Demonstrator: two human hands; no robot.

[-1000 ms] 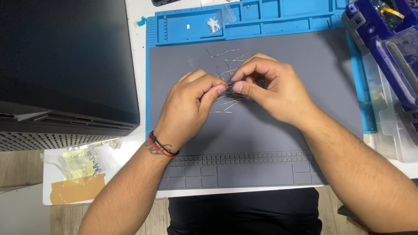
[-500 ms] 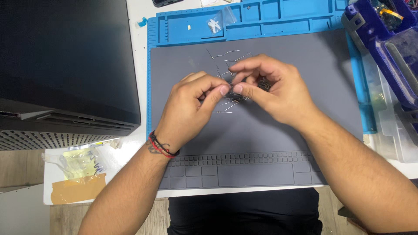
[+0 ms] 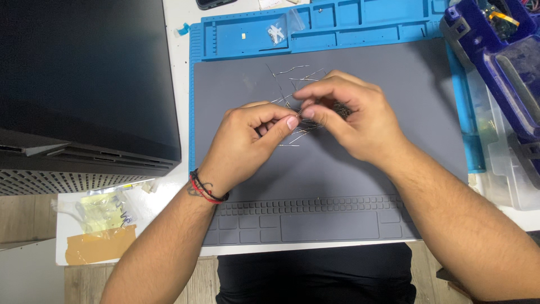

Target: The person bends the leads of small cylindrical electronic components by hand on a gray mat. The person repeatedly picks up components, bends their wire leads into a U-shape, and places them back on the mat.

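Note:
Both hands meet over the middle of a grey work mat (image 3: pixel 349 186). My left hand (image 3: pixel 247 138) pinches a thin metal wire between thumb and forefinger. My right hand (image 3: pixel 351 115) pinches the same bunch of thin wires (image 3: pixel 292 84) from the other side, fingertips touching those of the left hand. More loose wires lie scattered on the mat just behind the fingers. What lies under my right palm is hidden.
A blue compartment tray (image 3: pixel 337 28) borders the mat's far and right edges, with a small clear bag (image 3: pixel 278 31) on it. A large black case (image 3: pixel 84 84) stands at left. Blue plastic bins (image 3: pixel 500 62) sit at right. Taped plastic bags (image 3: pixel 101 225) lie near left.
Both hands stayed over the mat's centre. The fingertips shifted slightly while working the wires. The pile of wires behind them looks much the same.

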